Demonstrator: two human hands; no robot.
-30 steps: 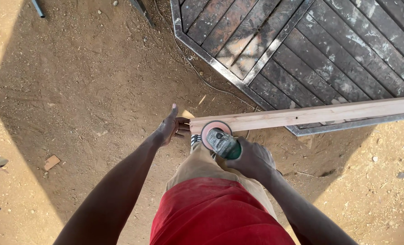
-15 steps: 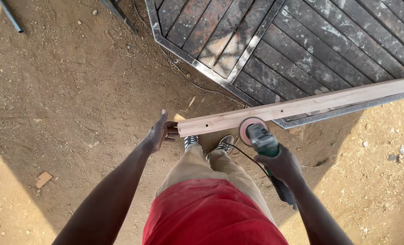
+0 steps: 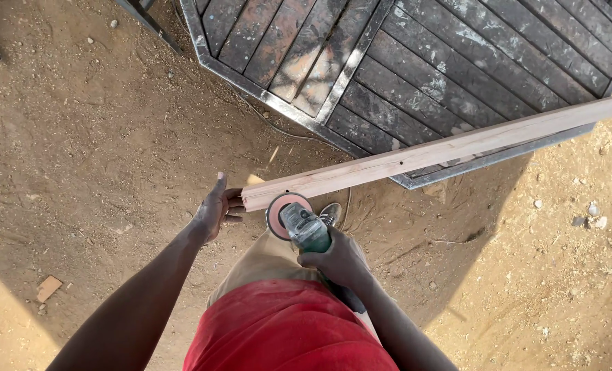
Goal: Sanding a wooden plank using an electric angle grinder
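Gripping the body of a green angle grinder [image 3: 309,230], the right hand [image 3: 340,261] is closing its fingers fully around the tool, with the pinkish sanding disc [image 3: 283,208] turned up against the near face of a long pale wooden plank [image 3: 429,148]. The left hand [image 3: 216,209] is wrapping around the plank's near end, thumb lifted above it, steadying the wood; that grip is also closed, on the plank.

Half a second ago the grinder was working further along the plank, to the right of the person's legs. Now it is sitting almost at the very end of the wood, just beside the left hand, much as it was a second ago. So the disc is sweeping back and forth along this short end stretch rather than travelling up the whole length, which suggests the smoothing is concentrating on the end section for now. With the disc this close to the holding fingers, that gap looks like the thing to watch.

The plank is lying slanted, its far part resting across the metal-framed slatted panel [image 3: 457,62] on the dirt ground [image 3: 100,137], its near end held out in the air above a grey shoe [image 3: 330,213].
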